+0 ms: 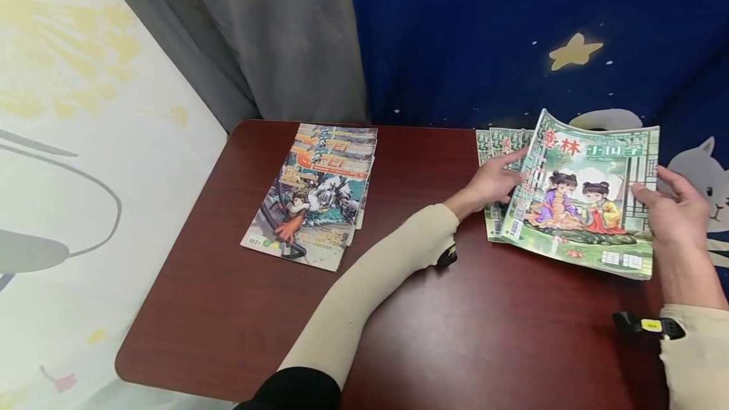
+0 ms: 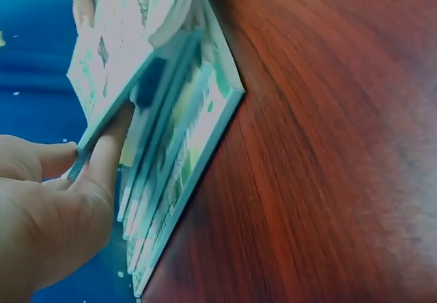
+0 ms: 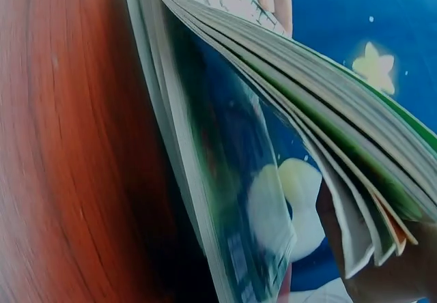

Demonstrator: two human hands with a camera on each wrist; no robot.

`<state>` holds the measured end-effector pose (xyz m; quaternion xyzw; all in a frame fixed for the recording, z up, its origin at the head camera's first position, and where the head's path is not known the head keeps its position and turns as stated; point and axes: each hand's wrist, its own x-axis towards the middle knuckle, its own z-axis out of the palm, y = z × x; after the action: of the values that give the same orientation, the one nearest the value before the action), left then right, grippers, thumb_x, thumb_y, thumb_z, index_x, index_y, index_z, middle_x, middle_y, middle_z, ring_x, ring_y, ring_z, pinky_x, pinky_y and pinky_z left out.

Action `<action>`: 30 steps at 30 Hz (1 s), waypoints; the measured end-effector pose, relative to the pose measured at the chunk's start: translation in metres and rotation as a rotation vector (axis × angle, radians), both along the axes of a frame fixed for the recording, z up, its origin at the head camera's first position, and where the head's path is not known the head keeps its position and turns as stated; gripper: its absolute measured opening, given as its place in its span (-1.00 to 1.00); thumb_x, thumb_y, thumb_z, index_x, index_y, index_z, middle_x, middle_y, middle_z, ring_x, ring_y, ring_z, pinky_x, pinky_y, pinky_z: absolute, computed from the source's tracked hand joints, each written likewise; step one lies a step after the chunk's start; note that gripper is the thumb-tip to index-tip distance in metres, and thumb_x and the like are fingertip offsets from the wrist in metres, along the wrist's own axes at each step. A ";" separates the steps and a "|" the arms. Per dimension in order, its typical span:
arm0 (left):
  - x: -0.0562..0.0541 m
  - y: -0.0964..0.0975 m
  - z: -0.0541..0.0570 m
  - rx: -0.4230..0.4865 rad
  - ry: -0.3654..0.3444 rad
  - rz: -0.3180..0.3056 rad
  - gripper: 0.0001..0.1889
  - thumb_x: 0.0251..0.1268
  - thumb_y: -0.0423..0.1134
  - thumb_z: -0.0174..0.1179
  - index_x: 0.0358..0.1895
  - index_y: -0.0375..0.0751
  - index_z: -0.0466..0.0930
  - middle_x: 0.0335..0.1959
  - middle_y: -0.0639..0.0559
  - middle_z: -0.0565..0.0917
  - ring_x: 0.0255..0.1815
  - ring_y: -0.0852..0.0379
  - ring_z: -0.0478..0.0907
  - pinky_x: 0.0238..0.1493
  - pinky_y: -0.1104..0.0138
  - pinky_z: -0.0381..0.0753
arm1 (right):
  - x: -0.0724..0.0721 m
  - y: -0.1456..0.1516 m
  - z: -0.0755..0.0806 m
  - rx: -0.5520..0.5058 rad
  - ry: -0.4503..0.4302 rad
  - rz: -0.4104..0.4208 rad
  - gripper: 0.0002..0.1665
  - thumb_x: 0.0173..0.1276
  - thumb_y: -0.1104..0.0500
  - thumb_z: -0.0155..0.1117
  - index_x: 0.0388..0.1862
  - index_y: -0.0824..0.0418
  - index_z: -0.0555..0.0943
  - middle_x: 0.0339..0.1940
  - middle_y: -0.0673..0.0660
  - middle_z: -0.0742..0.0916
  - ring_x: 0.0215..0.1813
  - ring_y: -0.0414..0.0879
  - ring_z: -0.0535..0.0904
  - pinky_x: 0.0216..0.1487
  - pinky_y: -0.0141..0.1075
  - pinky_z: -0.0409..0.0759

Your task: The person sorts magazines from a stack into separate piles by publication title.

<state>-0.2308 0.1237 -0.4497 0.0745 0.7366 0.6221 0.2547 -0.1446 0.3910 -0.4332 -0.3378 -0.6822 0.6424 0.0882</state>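
A green illustrated magazine (image 1: 592, 242) with two cartoon figures on its cover is lifted and slightly bowed at the right of the table. My left hand (image 1: 485, 183) pinches its left edge, thumb on the cover and fingers beneath, as the left wrist view shows. At its right edge, my right hand (image 1: 680, 217) grips with the thumb on top. Under it, several similar green magazines (image 1: 484, 142) lie overlapped on the table. In the right wrist view the held magazine's pages (image 3: 287, 78) splay apart above a magazine lying below.
An overlapped pile of orange-titled magazines (image 1: 319, 207) lies on the left of the dark red wooden table (image 1: 193, 309). Behind the table hang a grey curtain (image 1: 290, 37) and a dark blue cloth (image 1: 455, 37) with stars. A white patterned surface (image 1: 102, 163) borders the left side.
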 end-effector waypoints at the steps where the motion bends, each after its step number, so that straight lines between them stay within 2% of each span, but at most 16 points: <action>1: -0.001 0.002 0.000 -0.030 0.009 -0.016 -0.35 0.60 -0.27 0.20 0.53 0.58 0.35 0.20 0.04 0.79 -0.74 0.15 0.13 -0.53 0.29 0.42 | 0.000 0.005 0.000 0.002 -0.002 0.012 -0.28 0.48 0.06 0.44 0.54 -0.35 0.46 -0.26 -0.36 0.67 -0.44 -0.46 0.62 -0.55 -0.50 0.56; 2: -0.003 0.004 0.000 -0.049 0.017 -0.037 -0.34 0.60 -0.28 0.20 0.55 0.54 0.34 0.18 0.03 0.80 -0.75 0.15 0.16 -0.50 0.33 0.52 | 0.000 0.009 -0.001 0.000 -0.005 0.020 -0.28 0.48 0.04 0.44 0.54 -0.37 0.46 -0.30 -0.36 0.66 -0.45 -0.45 0.62 -0.56 -0.49 0.56; 4: -0.005 0.007 0.001 -0.103 0.037 -0.076 -0.32 0.59 -0.27 0.22 0.58 0.49 0.30 0.14 0.04 0.81 -0.70 0.14 0.44 -0.40 0.35 0.69 | -0.001 0.017 -0.002 -0.006 -0.013 0.031 -0.27 0.47 0.03 0.45 0.54 -0.38 0.46 -0.37 -0.38 0.65 -0.49 -0.45 0.60 -0.58 -0.47 0.55; 6: -0.007 0.010 0.002 -0.144 0.032 -0.092 -0.31 0.57 -0.26 0.25 0.59 0.46 0.31 0.03 0.06 0.83 -0.53 0.12 0.66 -0.31 0.33 0.78 | -0.002 0.024 -0.004 -0.015 -0.023 0.035 -0.28 0.47 0.05 0.45 0.53 -0.38 0.47 -0.42 -0.39 0.65 -0.51 -0.44 0.59 -0.59 -0.45 0.55; 9: -0.008 0.017 0.004 -0.206 0.033 -0.095 -0.31 0.54 -0.24 0.29 0.57 0.48 0.34 -0.21 0.05 0.83 -0.39 0.13 0.75 -0.32 0.31 0.79 | -0.003 0.032 -0.008 0.002 -0.054 0.039 -0.28 0.49 0.06 0.43 0.53 -0.39 0.46 -0.40 -0.41 0.62 -0.51 -0.45 0.57 -0.59 -0.44 0.54; 12: -0.007 0.025 0.003 -0.292 0.066 -0.095 -0.33 0.53 -0.19 0.31 0.54 0.53 0.35 -0.42 0.02 0.78 -0.48 0.16 0.67 -0.46 0.35 0.71 | -0.002 0.038 -0.013 0.036 -0.097 0.045 -0.27 0.51 0.04 0.40 0.56 -0.41 0.42 -0.31 -0.40 0.59 -0.48 -0.47 0.54 -0.57 -0.46 0.54; 15: -0.008 0.031 0.000 -0.384 0.115 -0.107 -0.36 0.54 -0.12 0.29 0.53 0.58 0.34 -0.54 0.00 0.76 -0.62 0.15 0.56 -0.58 0.37 0.52 | -0.001 0.042 -0.017 0.041 -0.137 0.037 -0.25 0.53 0.03 0.39 0.58 -0.44 0.38 -0.26 -0.41 0.57 -0.47 -0.47 0.53 -0.56 -0.45 0.53; 19: -0.011 0.035 -0.004 -0.424 0.134 -0.120 -0.36 0.57 -0.10 0.25 0.55 0.58 0.30 -0.61 0.08 0.73 -0.72 0.17 0.43 -0.65 0.35 0.36 | 0.000 0.046 -0.022 0.006 -0.123 0.028 -0.23 0.51 0.07 0.41 0.58 -0.41 0.39 -0.21 -0.39 0.57 -0.44 -0.46 0.54 -0.55 -0.44 0.54; 22: -0.013 0.035 -0.006 -0.442 0.156 -0.137 -0.36 0.59 -0.14 0.20 0.58 0.54 0.28 -0.74 0.12 0.57 -0.79 0.19 0.27 -0.68 0.35 0.30 | -0.002 0.047 -0.024 0.027 -0.124 0.035 -0.22 0.50 0.04 0.43 0.58 -0.42 0.38 -0.17 -0.39 0.55 -0.39 -0.46 0.52 -0.54 -0.46 0.53; 24: -0.014 0.036 -0.007 -0.474 0.185 -0.150 -0.36 0.60 -0.15 0.17 0.59 0.53 0.27 -0.80 0.14 0.43 -0.82 0.20 0.16 -0.70 0.34 0.27 | -0.004 0.048 -0.023 0.066 -0.159 0.042 -0.22 0.49 -0.02 0.42 0.58 -0.46 0.36 -0.17 -0.40 0.53 -0.39 -0.47 0.50 -0.53 -0.47 0.52; 27: -0.015 0.036 -0.008 -0.540 0.220 -0.168 -0.36 0.60 -0.14 0.15 0.60 0.52 0.25 -0.82 0.16 0.30 -0.84 0.21 0.12 -0.71 0.35 0.26 | -0.006 0.047 -0.025 0.134 -0.220 0.059 -0.23 0.53 -0.04 0.38 0.60 -0.48 0.32 -0.18 -0.42 0.50 -0.38 -0.47 0.47 -0.52 -0.48 0.51; 30: -0.014 0.036 -0.011 -0.572 0.232 -0.184 -0.37 0.63 -0.12 0.11 0.62 0.49 0.21 -0.82 0.16 0.30 -0.84 0.20 0.13 -0.71 0.34 0.28 | -0.008 0.046 -0.028 0.248 -0.303 0.091 -0.24 0.58 -0.07 0.29 0.64 -0.44 0.25 0.05 -0.40 0.57 -0.34 -0.51 0.42 -0.46 -0.53 0.50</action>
<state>-0.2446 0.1601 -0.4604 0.1366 0.8959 0.3516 0.2347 -0.1528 0.4373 -0.4612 -0.3859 -0.7762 0.4987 -0.0035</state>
